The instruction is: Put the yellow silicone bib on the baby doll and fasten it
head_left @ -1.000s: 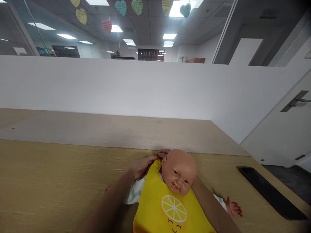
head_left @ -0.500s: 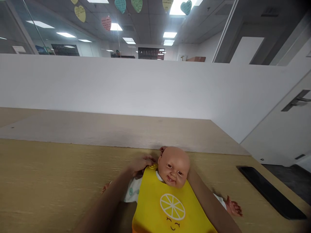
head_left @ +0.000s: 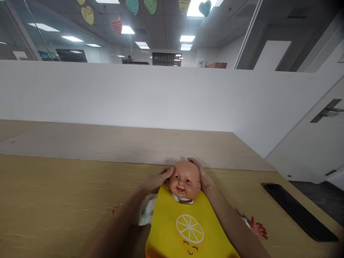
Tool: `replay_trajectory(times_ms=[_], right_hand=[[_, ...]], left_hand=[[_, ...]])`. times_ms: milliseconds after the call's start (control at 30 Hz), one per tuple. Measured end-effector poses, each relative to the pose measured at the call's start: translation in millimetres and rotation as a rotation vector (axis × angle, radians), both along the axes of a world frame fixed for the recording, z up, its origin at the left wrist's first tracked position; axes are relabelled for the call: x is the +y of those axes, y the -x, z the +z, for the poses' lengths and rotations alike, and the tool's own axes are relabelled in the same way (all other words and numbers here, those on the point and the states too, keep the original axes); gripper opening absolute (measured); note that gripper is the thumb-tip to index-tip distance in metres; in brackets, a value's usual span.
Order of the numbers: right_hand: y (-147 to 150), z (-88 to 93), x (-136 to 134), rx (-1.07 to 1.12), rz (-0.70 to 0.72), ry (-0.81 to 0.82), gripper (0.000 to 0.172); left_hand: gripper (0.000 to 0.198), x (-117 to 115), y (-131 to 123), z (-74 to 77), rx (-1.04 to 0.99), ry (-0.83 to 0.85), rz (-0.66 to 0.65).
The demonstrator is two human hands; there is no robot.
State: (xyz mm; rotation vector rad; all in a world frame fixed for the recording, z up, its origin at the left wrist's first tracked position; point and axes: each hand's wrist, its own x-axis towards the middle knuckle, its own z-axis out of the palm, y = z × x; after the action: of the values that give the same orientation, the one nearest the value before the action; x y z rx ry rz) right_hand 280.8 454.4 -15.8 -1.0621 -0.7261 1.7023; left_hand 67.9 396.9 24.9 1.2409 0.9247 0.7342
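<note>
A baby doll (head_left: 185, 179) lies face up on the table, its head pointing away from me. Over its chest is a yellow bib (head_left: 163, 222) printed with a white lemon slice and a smiling face. My left hand (head_left: 158, 179) holds the left side of the head, thumb on the temple and other fingers mostly hidden. On the other side, my right hand (head_left: 202, 175) wraps round the head, its fingertips reaching over the top. White fabric with green dots shows on the doll's sleeve beneath my left forearm.
A black flat object, perhaps a phone or tray (head_left: 299, 211), lies at the right of the wooden table (head_left: 59, 193). Behind the table stands a white wall (head_left: 120, 96) with glass above it. A door with a metal handle (head_left: 328, 110) is at the right.
The doll's head has turned from tilting right to nearly straight and shifted left. My left hand has moved from the bib's neck strap to the head; more of my right hand now shows.
</note>
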Motion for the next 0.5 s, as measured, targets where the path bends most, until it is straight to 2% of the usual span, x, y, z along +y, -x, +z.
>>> replay_trajectory(times_ms=[133, 300, 500], right_hand=[[2, -4.9, 7, 0.064, -0.021, 0.042, 0.034], [5, -0.5, 15, -0.084, -0.105, -0.022, 0.032], [11, 10.6, 12, -0.19, -0.017, -0.052, 0.033]], left_hand=[[0.06, -3, -3, 4.9, -0.013, -0.032, -0.039], [0.063, -2, -5, 2.7, 0.058, -0.016, 0.07], [0.063, 0, -5, -1.9, 0.186, -0.084, 0.136]])
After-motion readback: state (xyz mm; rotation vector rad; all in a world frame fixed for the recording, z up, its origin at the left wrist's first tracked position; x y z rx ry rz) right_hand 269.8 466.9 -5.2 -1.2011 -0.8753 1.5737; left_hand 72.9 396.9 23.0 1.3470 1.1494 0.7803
